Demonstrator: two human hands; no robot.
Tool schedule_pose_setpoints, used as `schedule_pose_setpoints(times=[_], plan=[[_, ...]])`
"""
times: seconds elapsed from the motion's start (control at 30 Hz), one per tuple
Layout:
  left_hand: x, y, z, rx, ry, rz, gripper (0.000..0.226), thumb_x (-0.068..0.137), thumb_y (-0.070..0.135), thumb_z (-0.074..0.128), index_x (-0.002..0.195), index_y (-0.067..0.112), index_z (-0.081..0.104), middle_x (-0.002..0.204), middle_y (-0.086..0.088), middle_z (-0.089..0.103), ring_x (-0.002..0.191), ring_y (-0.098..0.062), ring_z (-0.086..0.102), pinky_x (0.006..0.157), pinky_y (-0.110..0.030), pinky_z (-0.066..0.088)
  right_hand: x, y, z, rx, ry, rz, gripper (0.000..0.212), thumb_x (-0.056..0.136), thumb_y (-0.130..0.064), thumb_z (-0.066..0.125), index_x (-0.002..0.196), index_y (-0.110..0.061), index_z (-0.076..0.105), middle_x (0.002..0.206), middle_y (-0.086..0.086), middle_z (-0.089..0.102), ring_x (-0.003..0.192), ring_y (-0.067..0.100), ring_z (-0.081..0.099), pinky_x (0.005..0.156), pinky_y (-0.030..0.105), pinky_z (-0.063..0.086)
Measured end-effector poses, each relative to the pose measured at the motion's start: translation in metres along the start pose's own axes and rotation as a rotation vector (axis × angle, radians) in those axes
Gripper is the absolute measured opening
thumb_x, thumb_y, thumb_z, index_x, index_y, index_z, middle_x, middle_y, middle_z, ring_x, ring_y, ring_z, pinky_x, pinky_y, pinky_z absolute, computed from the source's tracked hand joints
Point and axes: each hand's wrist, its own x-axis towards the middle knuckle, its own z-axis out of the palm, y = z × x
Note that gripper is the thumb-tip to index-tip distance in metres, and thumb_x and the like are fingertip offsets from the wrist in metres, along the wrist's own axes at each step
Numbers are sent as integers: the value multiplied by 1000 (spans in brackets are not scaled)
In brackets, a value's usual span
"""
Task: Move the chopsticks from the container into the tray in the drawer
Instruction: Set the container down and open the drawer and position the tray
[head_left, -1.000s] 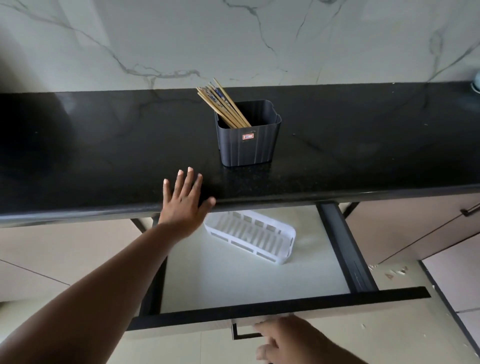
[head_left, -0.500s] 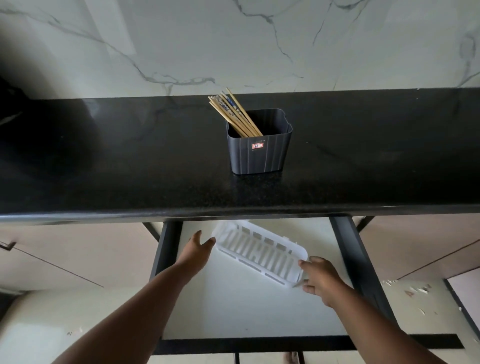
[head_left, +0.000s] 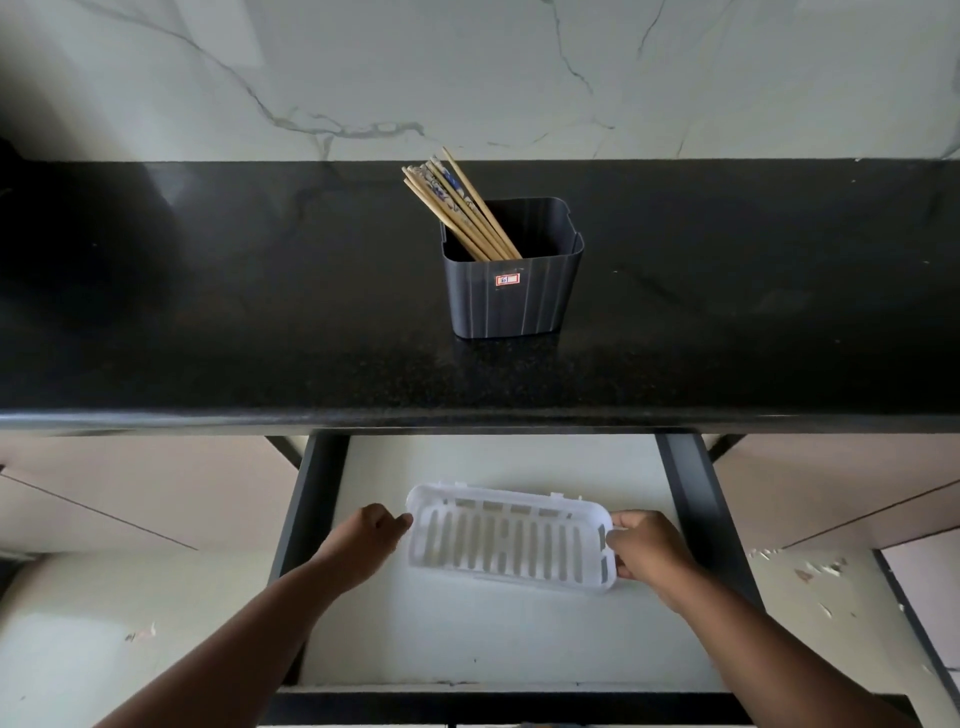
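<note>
Several wooden chopsticks (head_left: 457, 205) lean to the left in a dark ribbed container (head_left: 511, 291) standing on the black countertop (head_left: 208, 322). Below it the drawer (head_left: 467, 639) is pulled out. A white slotted tray (head_left: 506, 538) lies on the drawer's pale floor, nearly square to the drawer front. My left hand (head_left: 366, 540) holds the tray's left end with curled fingers. My right hand (head_left: 647, 548) grips the right end, thumb over the rim. The tray holds nothing.
Black drawer sides (head_left: 691, 499) run along left and right, with the dark front rail (head_left: 519, 709) at the bottom. A white marble wall (head_left: 467, 78) backs the counter. Beige cabinet fronts (head_left: 130, 493) flank the drawer. Small debris flecks lie on the floor (head_left: 810, 571) at the right.
Both hands have closed onto the tray's ends, and the tray has turned from a slant to nearly straight and shifted toward the drawer's front.
</note>
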Motion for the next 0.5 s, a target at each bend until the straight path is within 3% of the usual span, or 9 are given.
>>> schedule_pose_setpoints(times=[0.13, 0.27, 0.37, 0.43, 0.5], plan=[[-7, -9, 9, 130, -23, 43, 30, 93, 42, 53, 75, 17, 53, 67, 0, 55, 58, -14, 48, 53, -27, 36, -8, -4, 3, -69, -16, -6, 33, 76, -3, 48, 102, 2, 66, 95, 20, 74, 86, 35, 72, 82, 51, 58], [-12, -9, 6, 152, -30, 76, 28, 94, 42, 51, 77, 19, 53, 72, -1, 59, 63, -15, 52, 54, -27, 39, -14, -4, 3, -108, 4, -7, 37, 78, -7, 51, 111, 3, 64, 99, 21, 73, 92, 37, 71, 86, 52, 56], [-21, -5, 1, 202, -25, 102, 31, 94, 50, 48, 105, 23, 58, 109, -3, 65, 87, -14, 61, 69, -29, 48, -20, -4, 3, -202, 30, -34, 39, 87, -14, 55, 125, -10, 61, 116, 11, 70, 103, 30, 67, 90, 40, 55], [-31, -1, -4, 288, -3, 168, 54, 94, 58, 42, 134, 23, 47, 137, -4, 54, 112, -18, 58, 84, -31, 47, -31, -4, 3, -329, 97, -124, 46, 93, -28, 54, 138, -18, 50, 133, 5, 60, 116, 26, 59, 89, 31, 48], [-47, 6, -6, 367, 2, 255, 69, 92, 67, 32, 147, 25, 30, 155, -2, 35, 136, -22, 41, 105, -39, 38, -49, 1, 7, -383, 148, -254, 47, 95, -39, 52, 140, -24, 48, 137, 1, 58, 118, 24, 59, 85, 29, 46]])
